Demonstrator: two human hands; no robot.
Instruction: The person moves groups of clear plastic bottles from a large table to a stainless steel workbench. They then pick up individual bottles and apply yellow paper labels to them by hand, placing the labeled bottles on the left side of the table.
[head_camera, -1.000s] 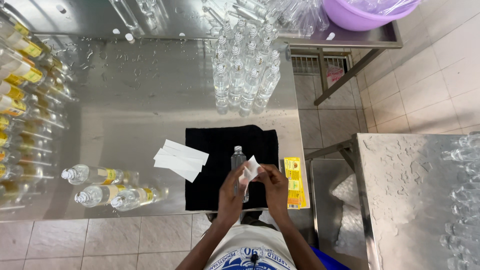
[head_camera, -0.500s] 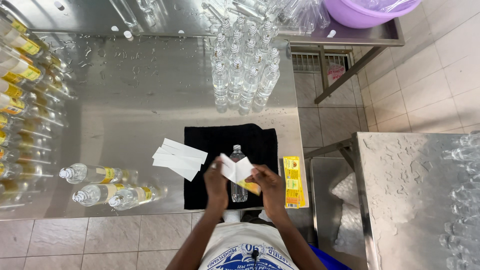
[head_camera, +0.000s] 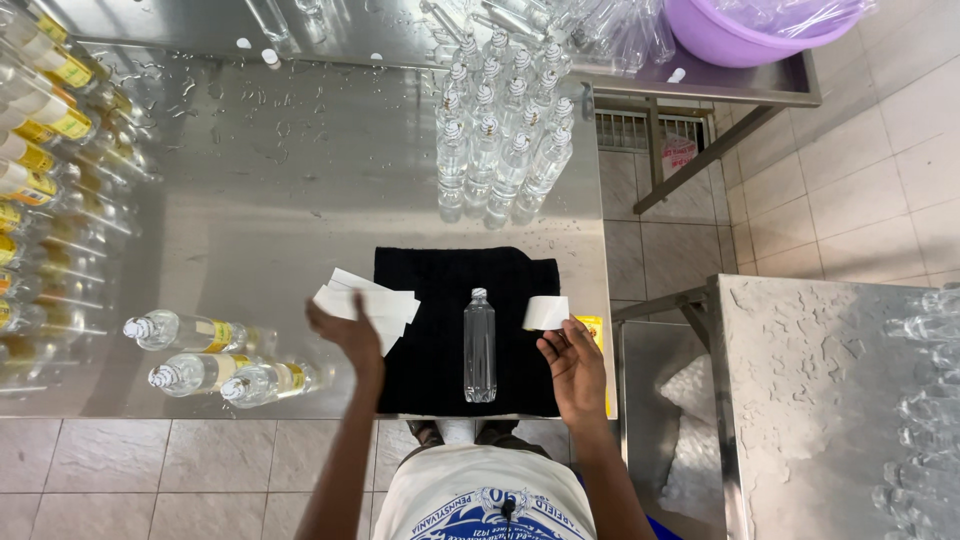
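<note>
Looking down from my head camera, I have one clear bottle (head_camera: 479, 345) lying flat on the black cloth (head_camera: 440, 280), cap pointing away from me, bare of any label. My right hand (head_camera: 572, 368) sits at the cloth's right edge, palm up and fingers loose, with a small white paper piece (head_camera: 546, 312) at the fingertips; I cannot tell whether I am pinching it or whether it merely rests there. My left hand (head_camera: 348, 330) is spread open over the stack of white labels (head_camera: 368, 303) at the cloth's left edge, fingers released and gripping nothing that I can see. Labelled bottles (head_camera: 215, 358) lie on their sides to my left on the steel table (head_camera: 260, 200), and a cluster of unlabelled bottles (head_camera: 500, 140) stands upright beyond the cloth. I judge that this is the labelling step, at the point of fetching a fresh label. Peeling a single sheet off the stack would call for a light, careful pinch, and the bottle, being round, may roll unless steadied.
</note>
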